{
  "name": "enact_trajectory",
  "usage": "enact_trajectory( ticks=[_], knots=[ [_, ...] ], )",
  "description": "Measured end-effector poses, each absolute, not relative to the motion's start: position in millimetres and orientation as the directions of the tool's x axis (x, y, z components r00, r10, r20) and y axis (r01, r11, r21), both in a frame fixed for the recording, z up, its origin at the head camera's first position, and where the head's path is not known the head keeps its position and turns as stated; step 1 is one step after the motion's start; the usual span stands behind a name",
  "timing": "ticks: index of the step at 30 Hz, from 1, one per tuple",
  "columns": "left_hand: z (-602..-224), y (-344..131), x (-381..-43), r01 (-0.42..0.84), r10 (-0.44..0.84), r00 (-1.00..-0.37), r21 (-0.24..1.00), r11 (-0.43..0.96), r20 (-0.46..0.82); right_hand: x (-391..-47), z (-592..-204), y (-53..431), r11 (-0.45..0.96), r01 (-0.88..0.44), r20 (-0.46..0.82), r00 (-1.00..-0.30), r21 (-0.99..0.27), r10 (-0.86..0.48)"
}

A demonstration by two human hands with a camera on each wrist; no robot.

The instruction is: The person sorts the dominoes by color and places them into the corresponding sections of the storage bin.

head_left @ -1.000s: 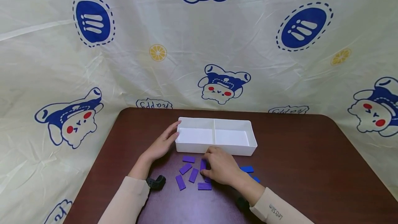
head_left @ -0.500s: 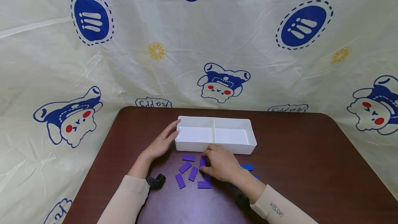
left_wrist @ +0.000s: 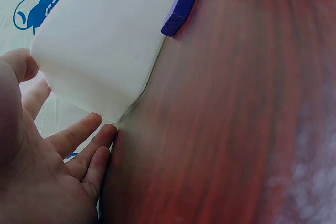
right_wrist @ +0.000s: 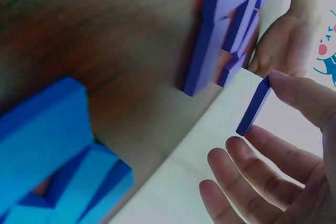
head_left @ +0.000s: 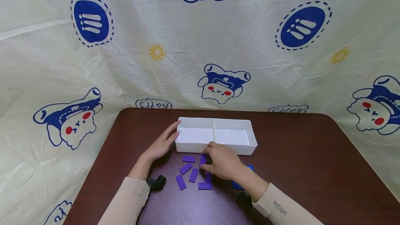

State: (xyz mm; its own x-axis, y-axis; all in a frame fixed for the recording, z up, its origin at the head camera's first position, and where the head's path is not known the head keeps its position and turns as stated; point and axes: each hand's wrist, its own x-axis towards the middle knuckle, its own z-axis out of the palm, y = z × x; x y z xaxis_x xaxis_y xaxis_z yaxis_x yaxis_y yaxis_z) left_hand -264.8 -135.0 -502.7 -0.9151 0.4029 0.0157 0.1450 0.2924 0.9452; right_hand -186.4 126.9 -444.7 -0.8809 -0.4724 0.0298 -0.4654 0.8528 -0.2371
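A white two-compartment box (head_left: pixel 191 147) stands near the table's far side. My left hand (head_left: pixel 160 145) lies against its left end with extended fingers, and in the left wrist view the fingertips (left_wrist: pixel 93 121) touch or nearly touch the end wall. Just in front of the box, my right hand (head_left: pixel 223 161) pinches a purple block (right_wrist: pixel 254 107) between thumb and index finger. In the right wrist view this block is apart from the tabletop, its other fingers spread below. Several flat purple blocks (head_left: pixel 180 182) lie scattered on the table left of and below the right hand.
Several blue blocks (right_wrist: pixel 47 129) lie grouped on the table, partly hidden by the right forearm in the head view. The dark brown table (head_left: pixel 300 155) meets a printed white sheet (head_left: pixel 125 65) behind it. Black straps (head_left: pixel 157 182) sit at the wrists.
My right hand has moved slightly away from me toward the box, carrying the pinched purple block. The left hand keeps its place at the box's end.
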Motion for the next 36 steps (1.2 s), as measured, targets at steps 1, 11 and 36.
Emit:
enact_trajectory(
  ticks=[1,11,36],
  knots=[
    [-503,-135,-265,0.144,0.402,-0.915,0.946,0.292,0.016,-187,-443,127,0.852,-0.467,0.032,-0.880,-0.237,-0.473],
    [-505,-135,-266,0.151,0.405,-0.914,0.937,0.315,0.011,-189,-430,125,0.852,-0.468,0.030,-0.879,-0.235,-0.475],
    [-507,-135,-266,0.150,0.405,-0.914,0.947,0.283,0.024,-214,-391,127,0.866,-0.440,0.092,-0.898,-0.237,-0.430]
  ],
)
